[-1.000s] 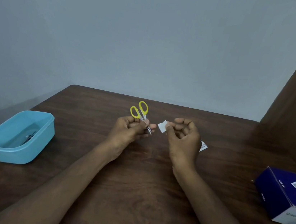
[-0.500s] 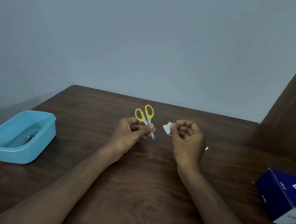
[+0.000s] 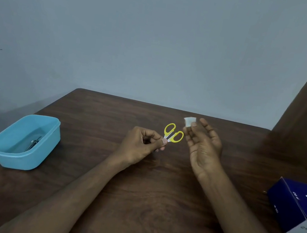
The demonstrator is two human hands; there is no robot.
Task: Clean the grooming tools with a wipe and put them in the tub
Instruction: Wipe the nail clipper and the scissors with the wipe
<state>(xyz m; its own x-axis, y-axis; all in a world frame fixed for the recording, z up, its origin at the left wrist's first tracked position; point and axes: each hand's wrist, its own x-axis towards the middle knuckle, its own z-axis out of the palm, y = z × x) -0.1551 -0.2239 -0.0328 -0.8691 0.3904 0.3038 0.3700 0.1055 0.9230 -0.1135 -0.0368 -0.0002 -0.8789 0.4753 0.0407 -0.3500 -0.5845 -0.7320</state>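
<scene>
My left hand (image 3: 142, 146) pinches small scissors (image 3: 172, 134) by the blades, with the yellow handles pointing up and to the right. My right hand (image 3: 202, 144) is turned palm-up just right of the handles and pinches a small white wipe (image 3: 189, 121) between thumb and fingertips; the other fingers are spread loosely. The wipe sits a little above the scissors, apart from them. A light blue tub (image 3: 24, 140) stands at the table's left, and a metal tool (image 3: 35, 142) lies inside it.
A dark blue box (image 3: 296, 207) with a white end lies at the right edge of the brown wooden table (image 3: 148, 194). A brown panel rises behind it on the right. A pale wall stands behind the table's far edge.
My left hand has turned the scissors so the handles tilt right and the blades are hidden in its fingers. My right hand has rolled palm-up, opened somewhat and lifted the wipe higher.
</scene>
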